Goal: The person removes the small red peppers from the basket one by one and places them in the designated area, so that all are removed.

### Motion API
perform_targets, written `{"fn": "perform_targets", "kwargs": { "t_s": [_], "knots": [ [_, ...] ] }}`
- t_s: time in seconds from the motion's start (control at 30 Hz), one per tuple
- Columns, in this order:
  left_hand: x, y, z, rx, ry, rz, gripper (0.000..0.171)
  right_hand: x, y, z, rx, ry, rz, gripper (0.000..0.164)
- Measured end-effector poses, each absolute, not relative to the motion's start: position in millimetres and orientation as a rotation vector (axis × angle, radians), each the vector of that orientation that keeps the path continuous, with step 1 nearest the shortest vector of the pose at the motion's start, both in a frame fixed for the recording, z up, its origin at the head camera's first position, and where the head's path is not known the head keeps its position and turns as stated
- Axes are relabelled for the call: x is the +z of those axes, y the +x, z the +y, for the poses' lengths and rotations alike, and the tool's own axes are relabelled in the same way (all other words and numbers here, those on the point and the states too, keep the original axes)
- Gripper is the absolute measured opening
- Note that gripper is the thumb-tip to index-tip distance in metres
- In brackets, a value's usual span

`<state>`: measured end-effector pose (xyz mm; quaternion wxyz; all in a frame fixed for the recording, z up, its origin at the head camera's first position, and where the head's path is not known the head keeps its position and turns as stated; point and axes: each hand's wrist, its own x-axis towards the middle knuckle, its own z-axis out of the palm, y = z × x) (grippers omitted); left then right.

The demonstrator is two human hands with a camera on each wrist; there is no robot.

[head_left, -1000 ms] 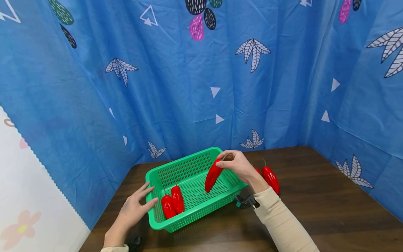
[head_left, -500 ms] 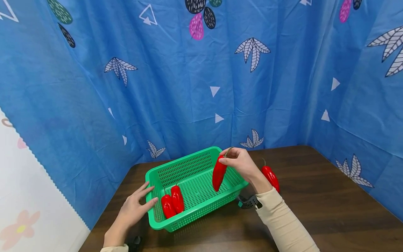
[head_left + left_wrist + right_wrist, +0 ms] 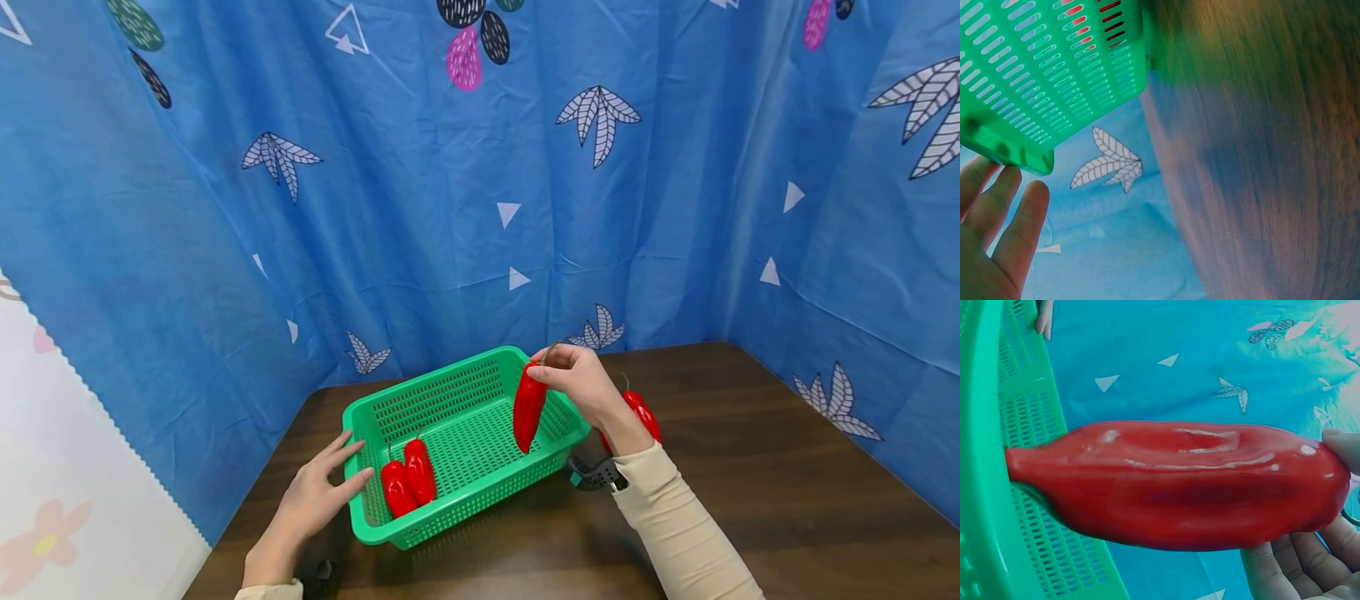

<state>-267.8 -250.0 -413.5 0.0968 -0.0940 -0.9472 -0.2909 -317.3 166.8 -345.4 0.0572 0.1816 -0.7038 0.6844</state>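
Note:
My right hand [image 3: 581,385] pinches a glossy red chili pepper [image 3: 529,410] near its stem end. The pepper hangs tip down over the right side of a green perforated plastic basket [image 3: 480,490]. In the right wrist view its long body [image 3: 1179,487] fills the middle, with thumb and fingers at the stem end. My left hand [image 3: 311,497] is at the basket's left end, fingers straight and spread against the rim. The left wrist view shows its fingertips [image 3: 1035,197] right at the green rim. Two more red peppers [image 3: 398,490] lie side by side in the basket's left part.
On the brown wooden table [image 3: 750,467], another red pepper [image 3: 645,414] lies right of the basket. A bit of red beside it is mostly hidden by my right wrist. A blue patterned curtain [image 3: 420,208] hangs behind and around the table.
My right hand has moved right and slightly up with the pepper, which now hangs more upright near the basket's right end. The left hand stays at the rim. The view has shifted slightly.

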Motion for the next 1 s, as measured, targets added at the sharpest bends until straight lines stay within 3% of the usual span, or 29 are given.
{"fn": "perform_targets", "kwargs": {
  "t_s": [0.83, 1.0],
  "knots": [
    [-414.9, -271.4, -250.9, -0.877, -0.290, -2.796, 0.065, -335.1, -312.1, 198.6, 2.061, 0.356, -2.053, 0.029],
    [-413.6, -270.5, -250.9, -0.872, -0.298, -2.797, 0.066, -333.6, -313.1, 206.9, 2.067, 0.305, -2.034, 0.039]
  ]
}}
